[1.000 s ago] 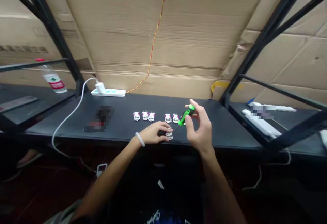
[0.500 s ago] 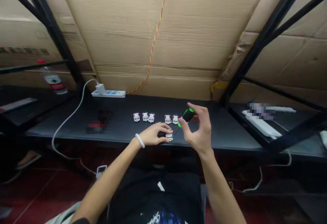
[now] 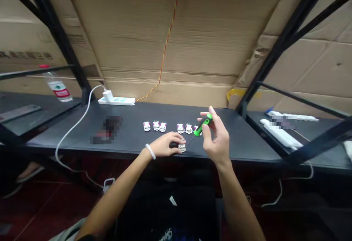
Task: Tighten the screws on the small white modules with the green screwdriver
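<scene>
My right hand [image 3: 216, 137] grips a green-and-black screwdriver [image 3: 202, 125] by its handle, its thin shaft slanting down-left to a small white part [image 3: 182, 147] on the black table [image 3: 132, 138]. My left hand [image 3: 166, 144] rests on the table with its fingers pinching that part in place. A white bead bracelet circles the left wrist. Behind the hands stand two small groups of white-and-pink parts, three on the left [image 3: 155, 125] and more on the right [image 3: 184, 128].
A white power strip [image 3: 117, 100] with a charger and white cable lies at the table's back left. A dark blurred object [image 3: 107, 129] lies left of the parts. A water bottle [image 3: 57, 85] stands on the left shelf. Black frame bars [image 3: 272, 56] and white strips [image 3: 280, 131] are on the right.
My right hand has turned the screwdriver handle between its fingers while the tip stays on the white part. The left hand has kept its place.
</scene>
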A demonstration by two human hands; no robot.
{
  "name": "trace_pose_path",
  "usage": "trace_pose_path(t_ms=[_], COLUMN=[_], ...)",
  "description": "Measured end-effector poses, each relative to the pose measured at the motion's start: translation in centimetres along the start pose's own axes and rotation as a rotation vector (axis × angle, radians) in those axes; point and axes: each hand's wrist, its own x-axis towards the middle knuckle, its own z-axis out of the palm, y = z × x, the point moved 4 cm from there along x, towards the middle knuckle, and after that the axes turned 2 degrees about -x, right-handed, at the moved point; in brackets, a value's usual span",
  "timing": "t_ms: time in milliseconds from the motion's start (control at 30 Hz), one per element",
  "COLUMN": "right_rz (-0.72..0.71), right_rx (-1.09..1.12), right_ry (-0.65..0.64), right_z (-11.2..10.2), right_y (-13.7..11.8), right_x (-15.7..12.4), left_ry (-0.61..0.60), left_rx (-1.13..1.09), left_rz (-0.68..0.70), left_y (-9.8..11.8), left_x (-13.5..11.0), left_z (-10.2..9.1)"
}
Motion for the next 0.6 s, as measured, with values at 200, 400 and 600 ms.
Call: trace_pose_path(t_ms=[200,400,600], right_rz=[-0.002,-0.087,-0.070], right_rx=[0.020,-0.186,-0.132], right_ry=[-0.032,0.089,0.058], right_z=[0.0,-0.7,-0.8], right_y=[-0.1,-1.4,-1.1], right_x=[0.0,0.4,0.4], left_ry=[-0.002,0.002,-0.008], left_rx=[-0.012,-0.006,-0.019], left_rz=[-0.004,-0.005,-0.008], left_y=[0.1,0.1,0.0], left_x=[0.1,0.0,0.1], left_z=[0.0,0.0,0.1])
